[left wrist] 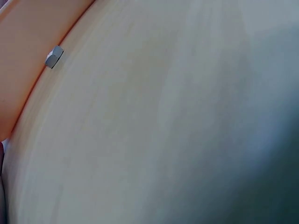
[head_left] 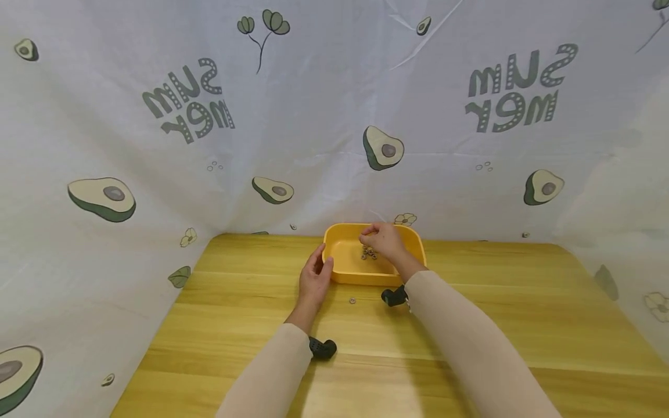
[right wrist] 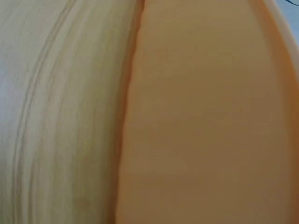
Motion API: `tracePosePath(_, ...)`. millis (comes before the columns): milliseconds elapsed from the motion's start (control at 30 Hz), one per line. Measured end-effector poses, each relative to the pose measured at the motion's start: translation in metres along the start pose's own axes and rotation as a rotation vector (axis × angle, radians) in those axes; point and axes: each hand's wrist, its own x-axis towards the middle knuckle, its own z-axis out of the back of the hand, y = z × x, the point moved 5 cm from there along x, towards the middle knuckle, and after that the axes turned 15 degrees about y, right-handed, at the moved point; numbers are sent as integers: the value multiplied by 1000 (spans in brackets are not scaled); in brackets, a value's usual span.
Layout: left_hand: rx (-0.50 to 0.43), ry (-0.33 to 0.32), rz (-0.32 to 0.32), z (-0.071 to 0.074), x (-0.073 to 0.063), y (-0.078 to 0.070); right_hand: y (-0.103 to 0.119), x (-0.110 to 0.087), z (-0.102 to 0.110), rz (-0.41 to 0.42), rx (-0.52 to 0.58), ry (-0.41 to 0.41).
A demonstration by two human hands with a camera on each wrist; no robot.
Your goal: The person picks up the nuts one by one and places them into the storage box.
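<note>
A yellow plastic tray [head_left: 346, 277] stands at the back of the wooden table, with several small metal nuts [head_left: 368, 253] lying inside. My left hand [head_left: 315, 281] rests against the tray's left end, thumb and fingers spread and touching its outer side. Over the tray is my right hand [head_left: 385, 240], its thumb and fingertips drawn together just above the nuts; whether a nut is between them is too small to tell. One loose nut [head_left: 352, 301] lies on the table in front of the tray. In the left wrist view a grey nut [left wrist: 54, 57] shows beside the tray wall [left wrist: 32, 51].
The wooden table [head_left: 251, 278] runs out to both sides of the tray. Behind it hangs a pale cloth [head_left: 324, 116] printed with avocados, close to the tray's back rim. Black wrist-worn devices [head_left: 323, 349] sit at both cuffs.
</note>
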Motion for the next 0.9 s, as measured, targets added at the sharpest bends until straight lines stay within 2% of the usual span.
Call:
tracePosePath(200,-4,9,-1,-2,1,1,-11,6,-6,-61,68,2)
tracePosePath(900,29,-17,12,-1,0,2,-16,8,-11,-116,86,-2)
